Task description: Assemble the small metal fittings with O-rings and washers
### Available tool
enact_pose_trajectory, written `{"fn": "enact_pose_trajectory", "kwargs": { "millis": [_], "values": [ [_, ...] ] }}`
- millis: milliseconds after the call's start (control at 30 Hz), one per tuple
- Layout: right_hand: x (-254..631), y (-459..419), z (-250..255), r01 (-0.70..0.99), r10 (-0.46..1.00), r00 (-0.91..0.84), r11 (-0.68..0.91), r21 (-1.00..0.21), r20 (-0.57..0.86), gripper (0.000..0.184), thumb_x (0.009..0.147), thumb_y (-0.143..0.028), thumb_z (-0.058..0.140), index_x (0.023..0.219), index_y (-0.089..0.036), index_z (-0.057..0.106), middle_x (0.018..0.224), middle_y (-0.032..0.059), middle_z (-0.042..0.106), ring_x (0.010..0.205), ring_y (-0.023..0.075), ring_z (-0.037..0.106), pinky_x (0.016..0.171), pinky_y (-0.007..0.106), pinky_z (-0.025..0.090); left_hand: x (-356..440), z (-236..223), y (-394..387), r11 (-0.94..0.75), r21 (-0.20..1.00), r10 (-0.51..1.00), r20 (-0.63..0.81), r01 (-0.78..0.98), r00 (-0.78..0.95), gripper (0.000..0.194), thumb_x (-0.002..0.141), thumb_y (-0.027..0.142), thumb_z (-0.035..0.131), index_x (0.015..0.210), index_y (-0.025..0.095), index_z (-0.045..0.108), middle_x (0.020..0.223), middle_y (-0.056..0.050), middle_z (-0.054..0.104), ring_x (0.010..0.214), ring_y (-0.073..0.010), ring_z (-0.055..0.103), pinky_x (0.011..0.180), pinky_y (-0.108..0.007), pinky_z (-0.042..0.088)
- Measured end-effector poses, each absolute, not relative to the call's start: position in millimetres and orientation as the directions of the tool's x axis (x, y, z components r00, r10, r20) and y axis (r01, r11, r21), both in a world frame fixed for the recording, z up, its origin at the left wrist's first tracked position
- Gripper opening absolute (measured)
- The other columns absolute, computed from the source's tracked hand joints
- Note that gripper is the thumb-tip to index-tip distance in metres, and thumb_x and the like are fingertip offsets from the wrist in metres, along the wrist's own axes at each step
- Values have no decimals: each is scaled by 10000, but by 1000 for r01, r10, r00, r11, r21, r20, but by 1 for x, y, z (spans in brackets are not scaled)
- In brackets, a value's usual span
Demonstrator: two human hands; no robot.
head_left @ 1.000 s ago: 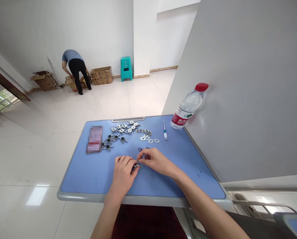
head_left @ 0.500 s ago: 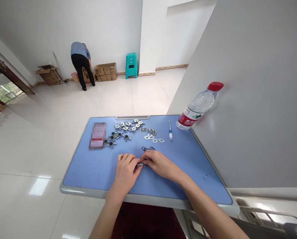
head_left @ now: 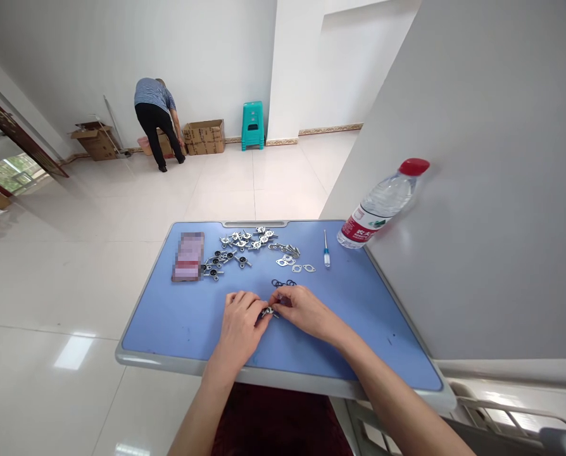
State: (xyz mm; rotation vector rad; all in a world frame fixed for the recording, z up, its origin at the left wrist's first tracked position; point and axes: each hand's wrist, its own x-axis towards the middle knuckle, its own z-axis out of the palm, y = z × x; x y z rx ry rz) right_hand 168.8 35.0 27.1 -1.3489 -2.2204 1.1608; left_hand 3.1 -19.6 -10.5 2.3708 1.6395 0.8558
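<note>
My left hand (head_left: 242, 323) is closed around a small metal fitting (head_left: 268, 311) with a thin pipe stub, low over the front middle of the blue table (head_left: 169, 323). My right hand (head_left: 298, 309) pinches at the same fitting from the right; its fingertips hide what lies between them. Just beyond my right fingers lie several black rubber rings (head_left: 283, 283). Farther back are flat metal gaskets (head_left: 296, 268), a group of silvery fittings (head_left: 245, 239) and several fittings with black round centres (head_left: 216, 260).
A blue-handled screwdriver (head_left: 327, 250) lies right of the gaskets. A water bottle (head_left: 380, 206) stands at the right edge by a grey panel (head_left: 492, 190). A phone (head_left: 188, 256) lies at the left. Across the room, a person (head_left: 156, 120) bends over cardboard boxes (head_left: 204, 137) near teal stools (head_left: 252, 125).
Both hands stay at the fitting, with only slight finger movement. The view has shifted a little. The person in the background has an arm reaching farther toward the boxes.
</note>
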Motion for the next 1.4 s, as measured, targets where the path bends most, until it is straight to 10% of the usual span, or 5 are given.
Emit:
{"fn": "enact_pose_trajectory", "kwargs": {
  "millis": [1400],
  "values": [
    [176,28,21,588,754,-656,537,-605,32,235,911,-111,434,908,-189,655,889,70,654,769,185,613,678,282,438,4,-9,-21,-392,448,899,372,803,231,45,900,193,615,925,208,649,901,-17,664,859,-185,586,795,-378,408]
  ]
}}
